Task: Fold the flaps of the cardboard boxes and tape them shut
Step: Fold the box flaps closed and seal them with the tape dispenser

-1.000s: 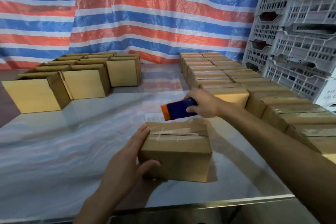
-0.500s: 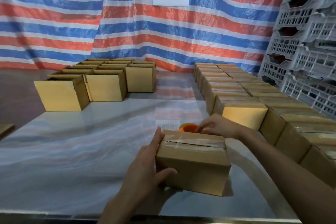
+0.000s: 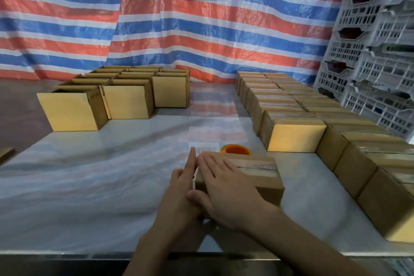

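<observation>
A small closed cardboard box [image 3: 257, 177] with clear tape along its top seam lies on the shiny table in front of me. My right hand [image 3: 224, 190] lies flat on the box's top, fingers straight and spread, pressing the taped seam. My left hand [image 3: 181, 192] rests flat against the box's left end, fingers straight and pointing away from me. The orange end of the tape dispenser [image 3: 237, 149] shows just behind the box; the rest of it is hidden.
Several open boxes [image 3: 125, 98] stand in rows at the back left. Several taped boxes [image 3: 293, 134] fill the right side in rows up to the table's near edge. White plastic crates [image 3: 376, 51] are stacked at the far right. A striped tarp hangs behind.
My right hand let go of the tape dispenser behind the box and came down flat on the taped top. My left hand stayed against the box's left end.
</observation>
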